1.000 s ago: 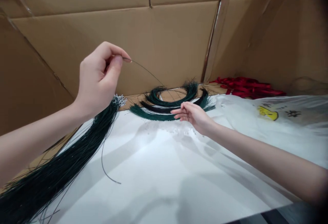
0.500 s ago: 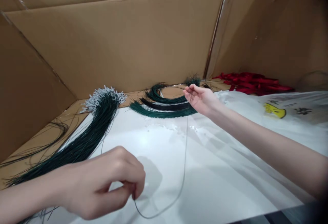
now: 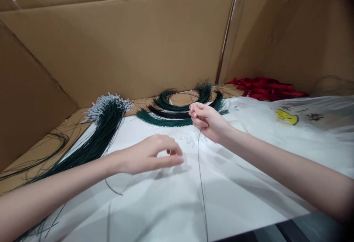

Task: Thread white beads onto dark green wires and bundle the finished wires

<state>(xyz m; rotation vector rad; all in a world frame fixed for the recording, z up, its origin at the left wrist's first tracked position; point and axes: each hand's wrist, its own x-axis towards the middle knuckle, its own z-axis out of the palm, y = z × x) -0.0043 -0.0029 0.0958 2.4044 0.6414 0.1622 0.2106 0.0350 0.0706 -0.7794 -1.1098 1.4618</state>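
The right hand [image 3: 207,122] is closed and pinches a thin wire [image 3: 201,175], which hangs toward six o'clock. At eight o'clock from this hand, the left hand [image 3: 155,153] is half open, thumb apart from the fingers. Small white beads [image 3: 184,135] lie near both. Curved wire bundles [image 3: 168,114] are at ten o'clock; farther, a pale-tipped bundle [image 3: 103,137] at nine, red ribbons [image 3: 265,89] at two, a plastic bag [image 3: 312,135] at three.

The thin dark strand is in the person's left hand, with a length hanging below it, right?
Wrong hand: the head view shows the thin dark strand in the right hand, with a length hanging below it.
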